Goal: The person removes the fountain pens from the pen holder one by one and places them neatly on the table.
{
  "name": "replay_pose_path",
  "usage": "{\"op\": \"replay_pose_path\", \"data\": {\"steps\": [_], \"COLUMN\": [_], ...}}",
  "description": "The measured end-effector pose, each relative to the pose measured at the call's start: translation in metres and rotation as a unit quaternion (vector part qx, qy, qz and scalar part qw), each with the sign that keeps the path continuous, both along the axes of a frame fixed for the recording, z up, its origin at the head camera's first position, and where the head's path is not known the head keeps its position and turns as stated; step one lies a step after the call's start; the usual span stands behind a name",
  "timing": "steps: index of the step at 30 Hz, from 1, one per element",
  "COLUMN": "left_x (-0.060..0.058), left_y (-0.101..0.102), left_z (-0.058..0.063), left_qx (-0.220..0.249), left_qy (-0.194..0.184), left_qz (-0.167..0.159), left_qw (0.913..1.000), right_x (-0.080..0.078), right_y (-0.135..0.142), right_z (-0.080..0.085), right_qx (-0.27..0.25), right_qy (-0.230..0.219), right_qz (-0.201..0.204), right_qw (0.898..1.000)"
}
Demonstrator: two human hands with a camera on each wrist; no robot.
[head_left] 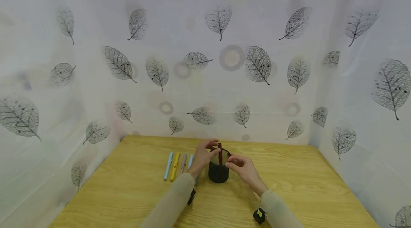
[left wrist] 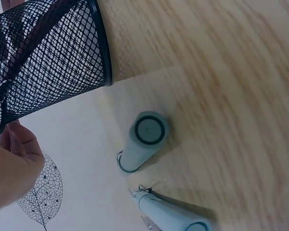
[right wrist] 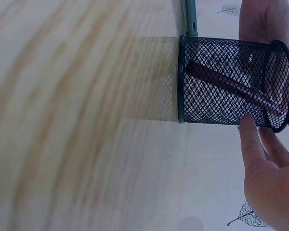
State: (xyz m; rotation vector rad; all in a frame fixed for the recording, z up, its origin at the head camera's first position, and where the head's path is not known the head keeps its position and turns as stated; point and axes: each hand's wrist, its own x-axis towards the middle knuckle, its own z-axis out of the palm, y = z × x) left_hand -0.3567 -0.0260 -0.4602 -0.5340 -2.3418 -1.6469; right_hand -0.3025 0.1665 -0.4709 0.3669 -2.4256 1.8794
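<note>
A black mesh pen holder (head_left: 218, 173) stands upright on the table, its wire sides plain in the left wrist view. A dark red pen (right wrist: 231, 89) leans inside it, and its upper end shows above the front of the rim in the head view. My left hand (head_left: 202, 155) is at the left of the rim, pinching the pen near its top between thumb and fingers. On the other side, my right hand (head_left: 245, 171) grips the holder's rim; one fingertip (right wrist: 248, 124) lies against the mesh in the right wrist view.
Left of the holder lie a light blue pen (head_left: 168, 166), a yellow pen (head_left: 174, 167), a mauve pen (head_left: 183, 164) and another light blue pen (head_left: 191, 161). A grey-green pen (left wrist: 139, 147) lies nearest the holder. Leaf-printed curtains (head_left: 199, 89) enclose the wooden table (head_left: 289, 181).
</note>
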Motion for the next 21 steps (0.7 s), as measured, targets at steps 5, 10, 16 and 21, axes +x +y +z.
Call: {"op": "replay_pose_path", "data": {"steps": [5, 10, 16, 21], "left_x": [0.0, 0.0, -0.001, -0.001], "left_y": [0.002, 0.0, -0.003, -0.005], "left_z": [0.002, 0.003, 0.001, 0.002], "left_qx": [0.001, -0.001, -0.014, -0.018], "left_qy": [-0.005, -0.005, -0.003, -0.019], "left_qz": [-0.009, -0.022, -0.033, -0.033], "left_qw": [0.9999, 0.9998, 0.9993, 0.9991], "right_x": [-0.002, 0.001, 0.008, -0.003], "right_y": [0.001, 0.0, -0.005, -0.002], "right_z": [-0.002, 0.003, 0.011, -0.005], "right_qx": [0.002, 0.0, 0.001, -0.008], "right_qy": [-0.004, -0.004, -0.007, -0.009], "right_qz": [-0.004, 0.0, -0.015, -0.028], "right_qw": [1.0, 1.0, 1.0, 1.0]}}
